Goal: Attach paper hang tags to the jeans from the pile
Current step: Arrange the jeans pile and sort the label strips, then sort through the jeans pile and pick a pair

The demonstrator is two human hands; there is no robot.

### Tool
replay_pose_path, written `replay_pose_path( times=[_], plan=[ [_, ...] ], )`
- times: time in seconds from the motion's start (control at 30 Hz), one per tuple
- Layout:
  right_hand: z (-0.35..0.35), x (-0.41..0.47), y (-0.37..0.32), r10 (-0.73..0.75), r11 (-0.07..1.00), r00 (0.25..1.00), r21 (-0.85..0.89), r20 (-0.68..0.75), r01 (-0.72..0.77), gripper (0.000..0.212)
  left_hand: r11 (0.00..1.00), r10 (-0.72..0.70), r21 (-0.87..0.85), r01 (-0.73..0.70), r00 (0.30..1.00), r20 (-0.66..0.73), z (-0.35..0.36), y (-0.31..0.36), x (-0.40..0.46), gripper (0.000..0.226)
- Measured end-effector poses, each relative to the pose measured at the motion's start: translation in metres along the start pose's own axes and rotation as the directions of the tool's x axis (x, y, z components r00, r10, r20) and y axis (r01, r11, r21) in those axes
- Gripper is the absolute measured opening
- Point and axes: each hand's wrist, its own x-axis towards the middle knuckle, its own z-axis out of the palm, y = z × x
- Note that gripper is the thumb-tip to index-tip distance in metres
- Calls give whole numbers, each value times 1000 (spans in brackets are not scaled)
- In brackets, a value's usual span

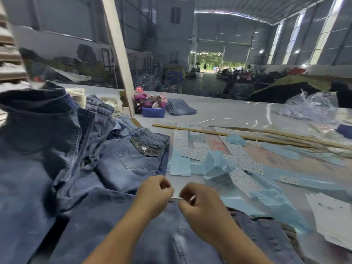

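Jeans lie spread right under my forearms, their top edge at the table's near side, the pile heaped to my left. Both my left hand and right hand have fingers curled in a pinch over that edge; something small and white shows between them, though I cannot tell whether it is a tag. Blue paper strips and printed label sheets crowd just beside my right hand, so I could snag a loose one, or lose my hold on so small a piece.
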Motion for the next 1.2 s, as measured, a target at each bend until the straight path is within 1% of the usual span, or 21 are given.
replay_pose_path(
  times=[0.03, 0.07, 0.17, 0.23, 0.3, 0.4, 0.47, 0.53, 0.57, 0.63, 0.67, 0.73, 0.77, 0.83, 0.9, 0.97, 1.03, 1.13, 1.2],
  plan=[
    [17, 17, -4, 27, 1000, 999, 12, 28, -28, 4, 997, -29, 73, 31, 999, -23, -9, -8, 12, 2],
    [33, 33, -7, 56, 998, 997, 19, 58, -57, 2, 985, -61, 158, 67, 997, -43, -17, -16, 23, 10],
    [79, 81, -12, 153, 983, 980, 83, 125, -164, 10, 902, -156, 402, 156, 987, -34, -31, -44, 54, 37],
    [105, 111, -10, 208, 971, 968, 93, 141, -222, 13, 846, -183, 506, 171, 983, -27, -32, -61, 72, 42],
    [129, 139, -4, 261, 955, 952, 97, 159, -279, 14, 779, -178, 608, 150, 984, -15, -26, -74, 91, 45],
    [153, 172, 11, 371, 911, 915, 128, 156, -391, 23, 678, -221, 727, 112, 974, 55, -13, -80, 121, 53],
    [161, 184, 22, 437, 878, 890, 154, 128, -453, 28, 620, -277, 778, 97, 956, 102, -6, -76, 137, 53],
    [162, 187, 34, 473, 846, 878, 238, 78, -477, 26, 580, -320, 808, 106, 941, 106, 1, -69, 147, 48],
    [162, 187, 40, 482, 829, 874, 291, 58, -477, 21, 568, -312, 816, 107, 946, 94, 4, -66, 150, 44],
    [162, 186, 46, 480, 818, 876, 342, 37, -462, 14, 585, -222, 805, 100, 974, 40, 6, -65, 149, 33],
    [162, 187, 48, 468, 825, 883, 344, 27, -448, 15, 615, -163, 783, 95, 987, 8, 5, -67, 149, 27],
    [163, 188, 48, 452, 835, 892, 344, 19, -430, 18, 695, -98, 711, 109, 994, -57, -1, -69, 147, 18],
    [164, 188, 47, 445, 836, 895, 346, 26, -426, 18, 721, -83, 683, 117, 993, -82, -4, -69, 146, 16],
    [165, 187, 45, 434, 825, 900, 381, 47, -418, 18, 737, -63, 666, 112, 993, -97, -7, -70, 143, 16],
    [164, 187, 44, 437, 793, 897, 444, 63, -417, 23, 767, -83, 628, 128, 991, -101, -8, -68, 136, 16],
    [161, 187, 43, 469, 737, 880, 519, 69, -434, 27, 832, -90, 536, 142, 988, -122, -11, -67, 127, 9],
    [155, 190, 41, 517, 656, 852, 603, 80, -454, 34, 874, -52, 472, 111, 989, -135, -19, -65, 117, 13],
    [145, 193, 41, 605, 506, 793, 734, 72, -452, 49, 908, 69, 418, -26, 994, -88, -30, -56, 95, 9],
    [139, 192, 40, 653, 436, 754, 779, 72, -451, 62, 907, 139, 405, -117, 990, -25, -37, -45, 82, 5]
  ],
)
